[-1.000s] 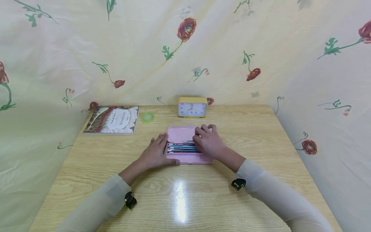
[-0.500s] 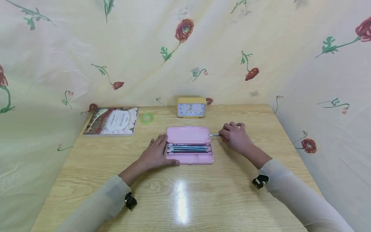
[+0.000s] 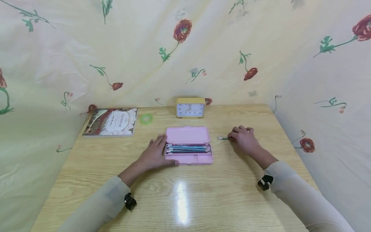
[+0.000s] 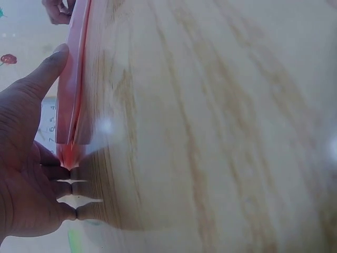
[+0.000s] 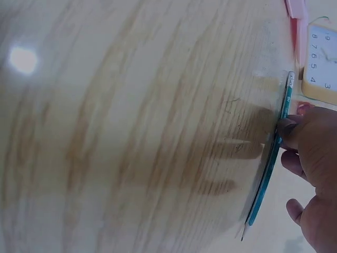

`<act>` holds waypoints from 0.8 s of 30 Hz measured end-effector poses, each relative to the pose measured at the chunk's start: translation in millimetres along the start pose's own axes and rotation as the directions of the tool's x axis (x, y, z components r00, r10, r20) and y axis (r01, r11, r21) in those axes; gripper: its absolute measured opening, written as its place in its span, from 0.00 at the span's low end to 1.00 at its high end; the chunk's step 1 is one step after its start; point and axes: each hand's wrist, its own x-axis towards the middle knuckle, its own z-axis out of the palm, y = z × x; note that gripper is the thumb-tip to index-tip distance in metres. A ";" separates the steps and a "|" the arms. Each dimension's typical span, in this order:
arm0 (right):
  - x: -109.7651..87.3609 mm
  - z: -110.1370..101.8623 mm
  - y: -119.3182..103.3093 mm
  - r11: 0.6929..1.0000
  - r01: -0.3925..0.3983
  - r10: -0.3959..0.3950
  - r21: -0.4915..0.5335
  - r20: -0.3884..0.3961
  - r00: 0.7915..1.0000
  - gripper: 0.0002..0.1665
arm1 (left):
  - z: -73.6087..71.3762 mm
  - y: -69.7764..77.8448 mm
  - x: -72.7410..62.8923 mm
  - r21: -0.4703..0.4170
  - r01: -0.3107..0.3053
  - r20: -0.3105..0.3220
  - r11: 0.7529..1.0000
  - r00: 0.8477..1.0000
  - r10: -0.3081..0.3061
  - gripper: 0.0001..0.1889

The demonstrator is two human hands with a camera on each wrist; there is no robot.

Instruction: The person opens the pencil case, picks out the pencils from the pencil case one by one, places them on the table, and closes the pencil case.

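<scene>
A teal pencil (image 5: 266, 171) is pinched between the thumb and fingers of my right hand (image 3: 244, 141), to the right of the pink pencil case (image 3: 187, 135). In the head view only its eraser end shows left of the fingers; in the right wrist view it lies close along the tabletop. The case stands open, its lid folded back, and several pencils (image 3: 186, 149) lie side by side in its long compartment. My left hand (image 3: 153, 154) rests against the case's left end, fingers extended, with the thumb along the front edge.
Behind the case stands a yellow alarm clock (image 3: 190, 109). A green roll of tape (image 3: 146, 119) and a booklet (image 3: 111, 122) lie at the back left of the wooden table (image 3: 220, 199). A flower-patterned cloth (image 3: 139, 48) hangs behind and at both sides.
My right hand has moved from over the case to the right, drawing a pencil out and holding it low at the table. My left hand has stayed at the case.
</scene>
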 end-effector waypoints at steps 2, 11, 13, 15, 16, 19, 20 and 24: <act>0.0 1.2 1.0 1.000 -0.005 0.005 0.010 0.001 1.000 0.09 | 0.0 0.1 0.2 0.000 0.002 0.001 1.000 1.000 -0.002 0.77; 1.3 -0.6 0.6 0.999 0.007 -0.005 0.041 -0.037 0.999 0.09 | -1.4 0.7 1.4 -0.003 -0.001 0.000 1.000 1.000 0.001 0.77; 3.0 -1.2 -1.9 0.999 0.012 -0.010 0.048 -0.052 0.999 0.07 | -1.9 0.6 1.0 -0.007 0.002 0.001 1.000 1.000 -0.002 0.77; 6.3 -1.3 -6.6 0.998 0.020 -0.016 0.065 -0.068 0.998 0.06 | -1.8 -0.2 0.8 -0.005 0.008 0.002 1.000 1.000 -0.008 0.77; 8.5 -1.3 -9.7 0.997 0.025 -0.019 0.074 -0.075 0.997 0.06 | -1.8 -0.5 0.8 -0.003 0.010 0.002 1.000 1.000 -0.010 0.77; 16.4 -0.9 -23.5 0.993 0.041 -0.032 0.106 -0.083 0.996 0.06 | -1.2 -1.5 1.0 0.000 0.006 -0.002 1.000 1.000 -0.006 0.77; 19.2 -1.0 -29.0 0.992 0.048 -0.039 0.113 -0.082 0.996 0.06 | -0.9 -1.7 1.2 0.002 0.004 -0.004 1.000 1.000 -0.004 0.77; 31.1 -0.3 -55.2 0.988 0.087 -0.079 0.131 -0.065 0.995 0.05 | 0.3 -2.2 1.8 -0.001 -0.002 -0.006 1.000 1.000 0.002 0.78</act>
